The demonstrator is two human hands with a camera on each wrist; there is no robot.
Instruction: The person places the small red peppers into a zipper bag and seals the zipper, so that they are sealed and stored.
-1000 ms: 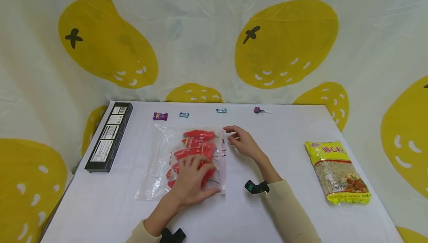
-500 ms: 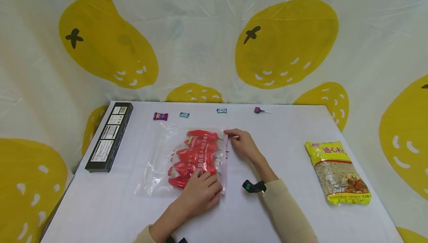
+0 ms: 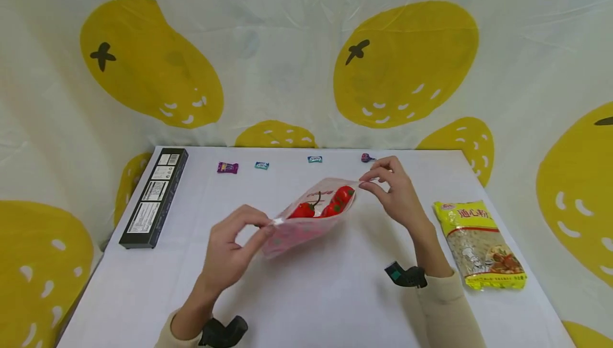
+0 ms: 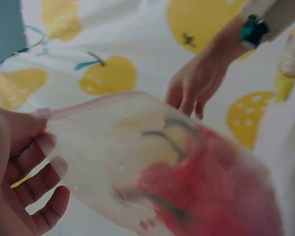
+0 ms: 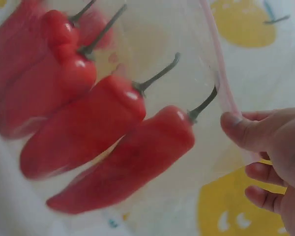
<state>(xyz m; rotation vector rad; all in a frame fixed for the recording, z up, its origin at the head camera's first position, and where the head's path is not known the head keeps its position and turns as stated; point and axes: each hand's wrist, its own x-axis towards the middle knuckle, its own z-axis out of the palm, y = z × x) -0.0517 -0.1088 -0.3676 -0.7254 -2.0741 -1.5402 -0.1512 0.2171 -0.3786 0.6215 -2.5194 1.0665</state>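
A clear plastic zip bag [image 3: 299, 235] with a pink top strip is raised off the table, tilted, its mouth edge facing me. Red peppers [image 3: 341, 198] with green stems show inside; the right wrist view has several long red peppers [image 5: 130, 160] through the plastic. My left hand [image 3: 230, 247] pinches the left end of the mouth edge between thumb and index finger. At the opposite end, my right hand [image 3: 398, 195] pinches the other corner. In the left wrist view, the other fingers of the left hand [image 4: 27, 167] are loosely bent beside the bag.
A long black box [image 3: 155, 199] lies at the left. Along the far edge are a purple-wrapped candy [image 3: 227, 167], two small teal candies [image 3: 262, 165] and a lollipop [image 3: 366, 157], partly behind the right hand. A yellow pasta packet [image 3: 481, 247] lies at the right.
The bag lay flat with my hands at its right edge; now it is lifted and turned toward me. My left hand has moved left, my right hand to the right and farther away.
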